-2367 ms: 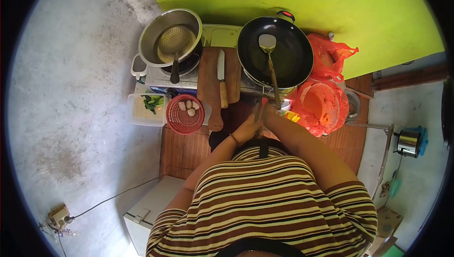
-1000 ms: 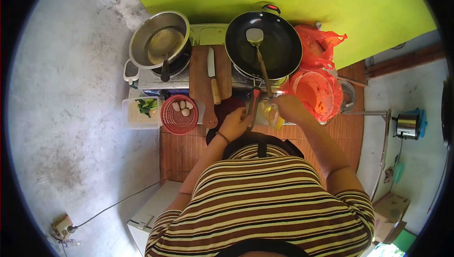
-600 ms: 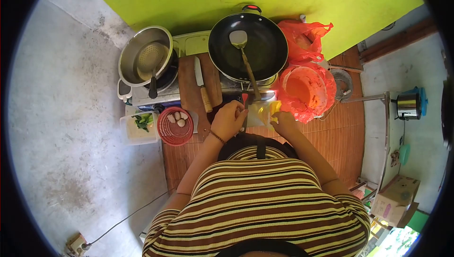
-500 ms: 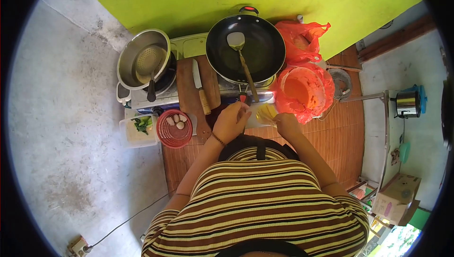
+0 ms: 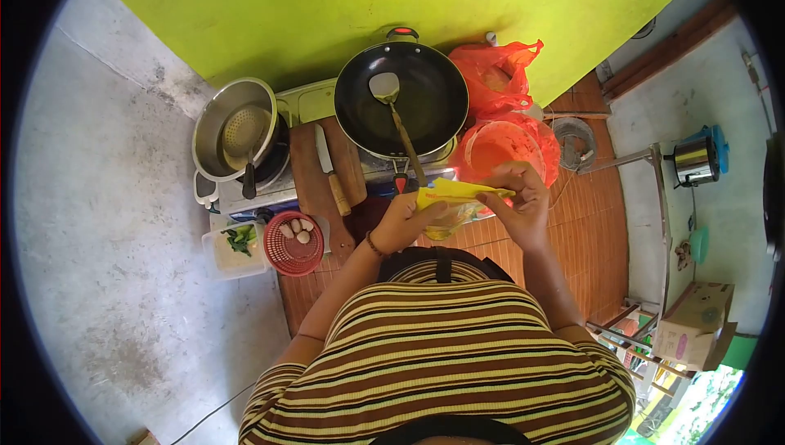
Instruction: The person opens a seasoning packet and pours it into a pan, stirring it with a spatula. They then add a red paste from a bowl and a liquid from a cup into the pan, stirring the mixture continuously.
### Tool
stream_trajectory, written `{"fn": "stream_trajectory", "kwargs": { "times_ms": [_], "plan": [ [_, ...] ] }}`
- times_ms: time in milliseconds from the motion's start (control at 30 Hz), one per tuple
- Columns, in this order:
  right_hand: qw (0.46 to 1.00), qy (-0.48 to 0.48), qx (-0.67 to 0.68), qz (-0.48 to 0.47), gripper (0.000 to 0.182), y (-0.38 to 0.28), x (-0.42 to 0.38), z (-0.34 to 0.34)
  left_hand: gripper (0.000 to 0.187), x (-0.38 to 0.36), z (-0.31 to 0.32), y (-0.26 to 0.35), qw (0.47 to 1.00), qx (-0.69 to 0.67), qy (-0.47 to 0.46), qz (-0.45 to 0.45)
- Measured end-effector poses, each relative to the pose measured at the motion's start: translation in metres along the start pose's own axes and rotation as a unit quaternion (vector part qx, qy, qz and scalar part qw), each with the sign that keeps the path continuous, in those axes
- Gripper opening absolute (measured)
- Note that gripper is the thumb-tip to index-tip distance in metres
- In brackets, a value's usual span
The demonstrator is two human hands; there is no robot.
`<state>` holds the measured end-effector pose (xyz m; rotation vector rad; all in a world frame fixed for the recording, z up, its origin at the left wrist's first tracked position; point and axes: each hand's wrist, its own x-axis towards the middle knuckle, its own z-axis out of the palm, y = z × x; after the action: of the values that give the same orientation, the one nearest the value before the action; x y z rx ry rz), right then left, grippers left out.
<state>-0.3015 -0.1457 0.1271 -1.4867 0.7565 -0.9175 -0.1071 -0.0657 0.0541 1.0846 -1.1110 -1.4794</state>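
In front of my body, a yellow plastic packet [image 5: 451, 192] is stretched between both hands, its lower part see-through. My left hand [image 5: 403, 222] is closed on the packet's left end, thumb on top. My right hand [image 5: 521, 202] pinches its right upper edge, with the other fingers curled. Just beyond stands a black wok [image 5: 433, 110] on the stove. A spatula [image 5: 397, 116] lies in it, its handle reaching over the near rim toward the packet. What the packet contains cannot be made out.
Left of the wok, a knife [image 5: 333, 173] lies on a wooden cutting board [image 5: 309, 165]. A steel pot [image 5: 209, 130] holds a strainer ladle [image 5: 243, 136]. Nearer are a red basket [image 5: 293, 262] with pale bulbs and a container [image 5: 219, 258] with greens. Red plastic bags [image 5: 496, 69] stand right.
The packet has been raised and turned, so its bright yellow side shows. My right hand has risen and opened its outer fingers; my left stays on the packet. The whole view has shifted slightly.
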Motion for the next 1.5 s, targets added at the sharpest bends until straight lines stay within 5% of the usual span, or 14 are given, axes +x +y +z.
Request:
{"fn": "stream_trajectory", "kwargs": {
  "times_ms": [133,300,500,667,900,1500],
  "plan": [
    [0.988,-0.007,0.154,-0.020,0.060,0.044,0.000,0.012,0.028,-0.001,-0.005,-0.001,0.988,-0.107,0.104,0.044],
    [0.981,-0.107,0.127,0.103,0.049,0.075,-0.019,0.019,0.026,0.000,0.000,0.016,0.938,-0.296,0.165,0.072],
    [0.997,-0.024,0.064,0.046,0.029,0.088,-0.013,0.012,0.035,0.007,-0.006,0.011,0.956,-0.203,0.147,0.150],
    [0.988,0.106,-0.096,-0.058,0.021,0.067,0.032,-0.007,0.038,-0.010,-0.024,0.002,0.973,-0.113,0.183,0.078],
    [0.952,0.067,-0.284,-0.087,0.024,0.062,0.072,-0.025,0.032,-0.018,-0.021,-0.047,0.971,-0.115,0.205,0.049],
    [0.944,0.024,-0.327,-0.051,0.021,0.064,0.106,-0.031,0.033,-0.016,-0.008,-0.057,0.965,-0.114,0.236,0.021]
  ]
}}
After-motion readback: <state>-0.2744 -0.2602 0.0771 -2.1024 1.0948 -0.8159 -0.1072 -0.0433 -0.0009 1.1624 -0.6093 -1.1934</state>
